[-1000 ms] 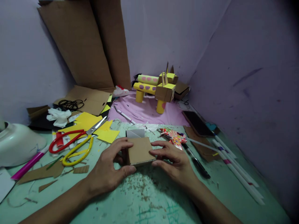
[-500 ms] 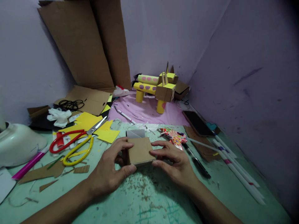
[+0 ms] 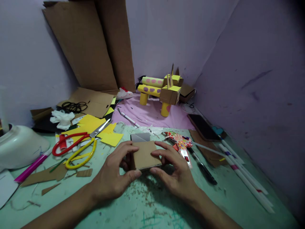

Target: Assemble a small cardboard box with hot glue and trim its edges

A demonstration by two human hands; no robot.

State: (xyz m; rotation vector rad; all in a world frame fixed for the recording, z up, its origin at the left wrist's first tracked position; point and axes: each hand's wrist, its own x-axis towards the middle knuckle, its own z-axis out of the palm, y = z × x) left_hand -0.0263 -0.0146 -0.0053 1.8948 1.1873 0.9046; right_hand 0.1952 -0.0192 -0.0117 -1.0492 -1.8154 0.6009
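Cardboard box (image 3: 145, 155): low on the bench (image 3: 152, 203), in front of the person, pinched between both hands.
Left hand (image 3: 111, 176): grasping the box's left side, thumb under the near edge, steadying it.
Right hand (image 3: 175, 173): fingers pressing the right side, apparently squaring it.
Scissors (image 3: 76, 148): left, within reach.

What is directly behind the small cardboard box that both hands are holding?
Just behind the cardboard box, held between the left hand and right hand, a grey-white folded piece shows. Its lower part is hidden by the box, so whether they touch cannot be told.
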